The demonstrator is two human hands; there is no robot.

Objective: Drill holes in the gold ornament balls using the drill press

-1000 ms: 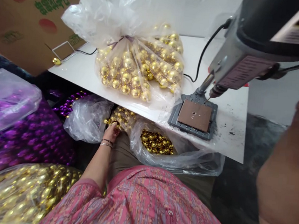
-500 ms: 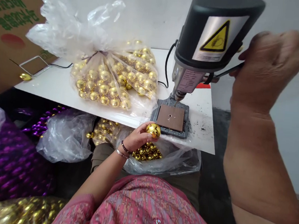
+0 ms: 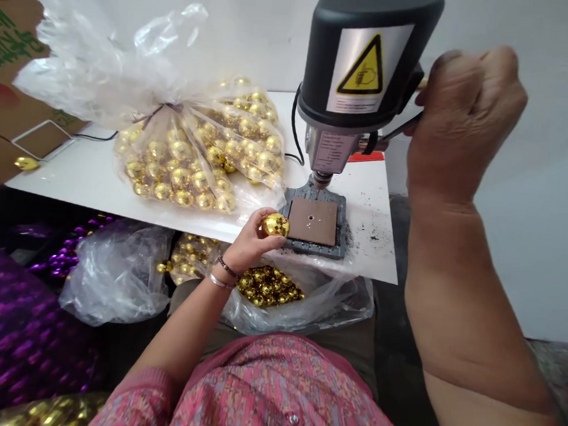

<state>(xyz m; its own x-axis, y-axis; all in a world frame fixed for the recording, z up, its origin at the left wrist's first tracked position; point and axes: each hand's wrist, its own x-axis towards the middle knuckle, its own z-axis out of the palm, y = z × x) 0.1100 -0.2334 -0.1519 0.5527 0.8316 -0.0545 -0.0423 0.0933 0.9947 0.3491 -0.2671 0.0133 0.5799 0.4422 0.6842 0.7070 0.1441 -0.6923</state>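
Head: left fingers [image 3: 269, 243] pinch ball [image 3: 276, 224], right hand [image 3: 466, 123] raised.

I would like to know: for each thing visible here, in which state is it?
Gold ball, held in the left hand
Right hand, closed around the lever
Brown pad, lying flat, with a hole
Drill press, bit raised; running or not, unclear
Upper bag, tied at its neck
Lower bag, open

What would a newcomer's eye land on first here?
Probably the black drill press at upper centre with its yellow warning triangle, the right hand on its lever. Next, lower down, the shiny gold ball in the left hand, beside the brown plate. Left of the press, a tied clear bag bulges with gold balls.
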